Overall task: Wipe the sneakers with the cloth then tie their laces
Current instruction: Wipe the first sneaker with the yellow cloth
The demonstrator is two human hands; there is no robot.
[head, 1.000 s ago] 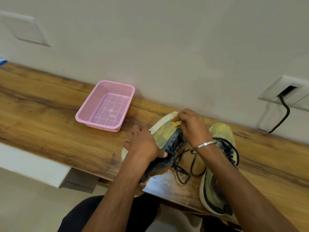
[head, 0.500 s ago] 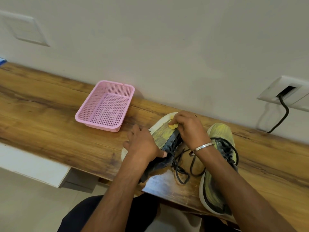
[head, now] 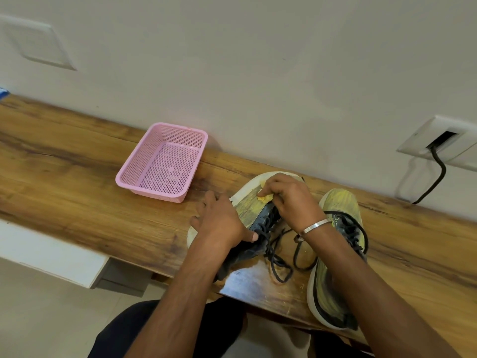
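Observation:
Two yellow-green sneakers with black laces lie on the wooden shelf [head: 77, 187]. The left sneaker [head: 249, 206] is tipped on its side. My left hand [head: 219, 223] grips its middle, thumb over the lace area. My right hand [head: 289, 200] holds a small yellow cloth [head: 264, 197] bunched in its fingers and presses it on that sneaker's toe part. The right sneaker [head: 335, 254] stands upright under my right forearm. Loose black laces [head: 284, 257] trail on the wood between the two shoes.
An empty pink mesh basket [head: 162, 161] stands to the left by the wall. A wall socket [head: 438, 140] with a black cable [head: 436, 174] is at the right. The shelf's front edge runs just below the sneakers.
My right hand with the cloth has slid along the left sneaker's toe part, first toward the tip, then slightly back. My left hand and both sneakers have stayed put.

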